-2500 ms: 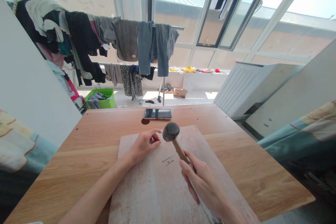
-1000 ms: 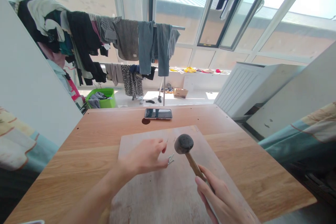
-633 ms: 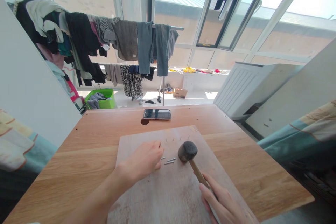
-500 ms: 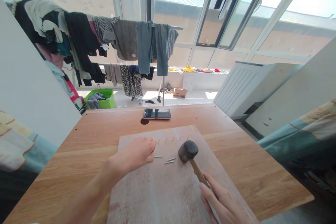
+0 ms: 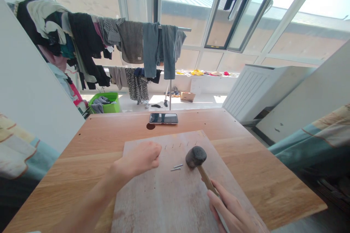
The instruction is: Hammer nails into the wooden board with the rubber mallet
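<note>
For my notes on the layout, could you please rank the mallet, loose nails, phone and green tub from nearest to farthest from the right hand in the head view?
1. Mallet: gripped in the right hand.
2. Loose nails: on the board, left of the mallet's head.
3. Phone: on the table, beyond the board.
4. Green tub: behind the table's far edge, at left.

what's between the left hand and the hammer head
In the head view, two loose nails lie on the board between the left hand and the hammer head, slightly to the near side; a row of standing nails runs just beyond.
</note>
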Demonstrator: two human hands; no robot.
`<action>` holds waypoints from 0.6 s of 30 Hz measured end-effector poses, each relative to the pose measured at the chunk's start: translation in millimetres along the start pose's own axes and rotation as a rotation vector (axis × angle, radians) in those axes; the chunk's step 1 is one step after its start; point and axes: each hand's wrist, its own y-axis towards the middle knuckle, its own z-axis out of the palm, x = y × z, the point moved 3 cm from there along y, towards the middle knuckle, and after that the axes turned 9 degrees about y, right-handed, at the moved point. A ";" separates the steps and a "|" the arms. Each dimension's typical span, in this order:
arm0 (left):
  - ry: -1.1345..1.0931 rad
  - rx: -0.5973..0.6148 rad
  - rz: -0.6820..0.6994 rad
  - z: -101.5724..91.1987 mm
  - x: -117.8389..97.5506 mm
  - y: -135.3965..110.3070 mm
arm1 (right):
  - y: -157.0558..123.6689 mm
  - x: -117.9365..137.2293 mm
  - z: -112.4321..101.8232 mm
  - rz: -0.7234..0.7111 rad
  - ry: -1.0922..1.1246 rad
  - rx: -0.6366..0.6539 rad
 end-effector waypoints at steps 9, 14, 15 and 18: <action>-0.265 -0.099 -0.086 -0.4 32.6 -1.5 | -2.1 1.5 0.0 -0.041 -0.007 -0.089; -0.114 -0.044 -0.074 -6.6 19.2 1.0 | -1.4 -1.7 0.6 -0.012 -0.030 -0.046; -0.086 -0.041 -0.072 -8.1 17.4 1.2 | -2.0 -1.8 1.8 -0.014 -0.027 -0.048; -0.079 -0.069 -0.038 -8.5 15.4 2.3 | -4.5 -0.8 5.3 -0.017 -0.010 -0.088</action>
